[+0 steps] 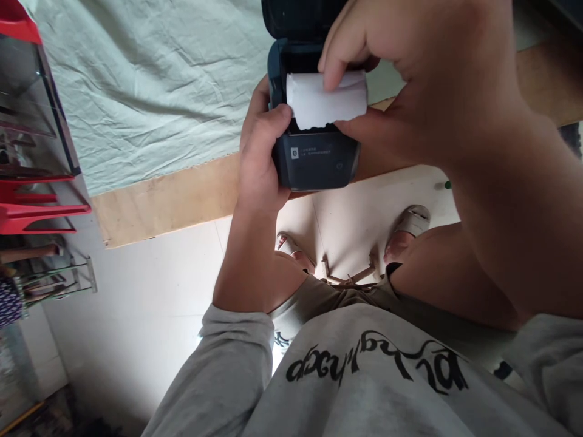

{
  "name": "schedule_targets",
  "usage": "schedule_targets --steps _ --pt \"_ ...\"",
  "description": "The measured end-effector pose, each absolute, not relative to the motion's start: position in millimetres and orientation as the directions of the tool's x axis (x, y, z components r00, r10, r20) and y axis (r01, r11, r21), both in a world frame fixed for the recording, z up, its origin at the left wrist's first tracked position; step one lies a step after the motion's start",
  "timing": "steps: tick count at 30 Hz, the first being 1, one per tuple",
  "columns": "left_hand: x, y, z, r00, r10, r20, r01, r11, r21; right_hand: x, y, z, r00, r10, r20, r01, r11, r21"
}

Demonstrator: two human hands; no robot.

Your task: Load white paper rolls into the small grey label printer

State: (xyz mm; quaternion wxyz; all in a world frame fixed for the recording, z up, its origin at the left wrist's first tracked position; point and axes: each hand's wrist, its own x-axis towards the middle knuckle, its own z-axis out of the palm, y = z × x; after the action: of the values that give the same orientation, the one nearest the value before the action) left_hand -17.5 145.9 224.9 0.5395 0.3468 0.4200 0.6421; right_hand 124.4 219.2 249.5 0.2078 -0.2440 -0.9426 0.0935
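My left hand [262, 152] clasps the dark printer [314, 158] by its side, above the floor. My right hand [410, 79] pinches the white paper roll [325, 100] sitting in its open bay. I judge the roll light, soft, easily crushed; better to take it by the ends.

L hand [260, 142] grips printer [314, 159] (lid open), R hand [410, 79] pinches paper roll [327, 100].

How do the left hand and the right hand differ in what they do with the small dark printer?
The left hand grips the side of the dark printer and carries it; the right hand pinches the white paper roll in the open compartment. The left thumb lies on the printer's edge; the right forefinger presses on the roll's top. Both hands are bare and meet at the printer.
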Motion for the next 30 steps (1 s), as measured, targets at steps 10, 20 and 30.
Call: schedule_targets --steps 10,20,30 --pt "-17.1 146.9 223.5 -0.201 0.979 -0.023 -0.381 -0.056 0.923 120.3 218.5 255.1 -0.819 0.557 0.136 0.511 0.817 -0.268" --pt "-13.5 148.4 225.5 -0.198 0.980 0.004 -0.381 -0.080 0.921 123.9 213.4 250.9 -0.800 0.549 0.240 0.505 0.834 -0.224" --pt "-16.9 145.1 224.3 -0.149 0.989 0.023 -0.344 -0.073 0.936 122.5 218.3 239.2 -0.862 0.427 0.273 0.361 0.895 -0.260"
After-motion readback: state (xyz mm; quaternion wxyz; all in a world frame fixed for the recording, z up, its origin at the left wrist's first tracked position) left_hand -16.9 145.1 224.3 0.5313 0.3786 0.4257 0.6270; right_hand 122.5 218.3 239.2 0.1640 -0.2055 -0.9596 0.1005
